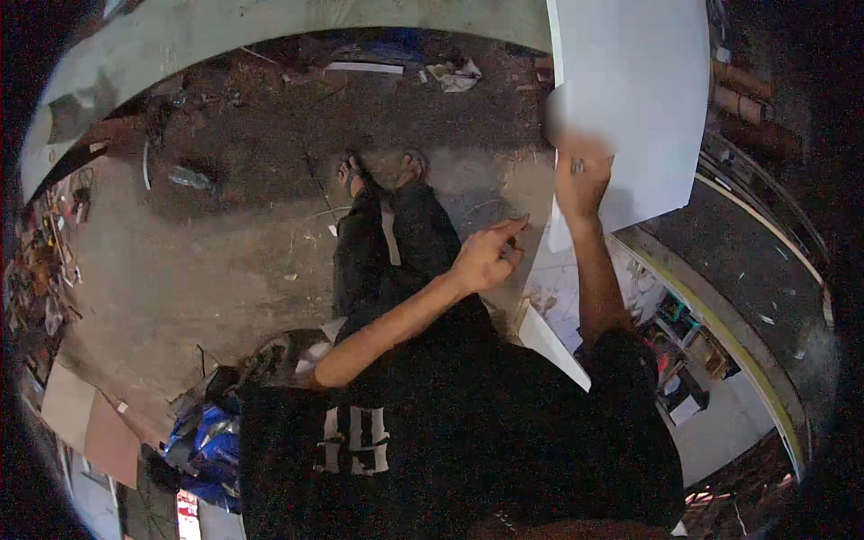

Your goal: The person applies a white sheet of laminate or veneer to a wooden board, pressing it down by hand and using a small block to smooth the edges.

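One large white panel (630, 81) fills the upper right, upright and tilted, lower edge just above a marbled white slab (562, 288) beside the person's legs. Right hand (580, 184) raised against the panel's lower left edge, fingers closed on the edge. Left hand (486, 256) clear of the panel, just left of it, index finger extended toward it, other fingers curled, holding nothing. Blue crumpled sheet (202, 445) at lower left, near the person's back. Flat brown board (108, 436) beside it. Crumpled pale wrapper (457, 75) on dirt floor (225, 261) at top centre, well apart from both hands
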Tool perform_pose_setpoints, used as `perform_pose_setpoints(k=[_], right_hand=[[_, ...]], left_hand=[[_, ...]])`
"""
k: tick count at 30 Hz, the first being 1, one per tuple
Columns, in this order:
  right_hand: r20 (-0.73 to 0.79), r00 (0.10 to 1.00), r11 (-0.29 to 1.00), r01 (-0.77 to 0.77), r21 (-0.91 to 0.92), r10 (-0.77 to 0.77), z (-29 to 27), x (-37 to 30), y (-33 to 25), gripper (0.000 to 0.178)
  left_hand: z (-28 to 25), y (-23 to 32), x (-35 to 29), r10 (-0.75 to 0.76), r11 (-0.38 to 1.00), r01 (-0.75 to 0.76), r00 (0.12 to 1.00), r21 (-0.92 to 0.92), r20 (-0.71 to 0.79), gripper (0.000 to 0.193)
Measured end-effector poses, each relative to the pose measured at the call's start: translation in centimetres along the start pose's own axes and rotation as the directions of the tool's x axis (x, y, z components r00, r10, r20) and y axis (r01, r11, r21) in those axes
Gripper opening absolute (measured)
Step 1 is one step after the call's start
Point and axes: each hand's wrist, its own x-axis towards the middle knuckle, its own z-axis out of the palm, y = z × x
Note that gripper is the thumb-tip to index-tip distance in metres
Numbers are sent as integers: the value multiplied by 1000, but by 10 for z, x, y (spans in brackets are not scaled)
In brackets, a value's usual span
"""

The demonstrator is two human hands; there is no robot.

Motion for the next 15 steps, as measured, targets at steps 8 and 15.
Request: perform_pose_setpoints(k=[8,15], right_hand=[[-129,987,996,92,-8,-92,8,68,-13,2],[-35,998,995,51,86,-48,-8,31,-6,4]], left_hand=[[8,-2,22,-134,990,136,989,-31,58,63],[-2,14,51,-171,975,179,983,-130,66,61]])
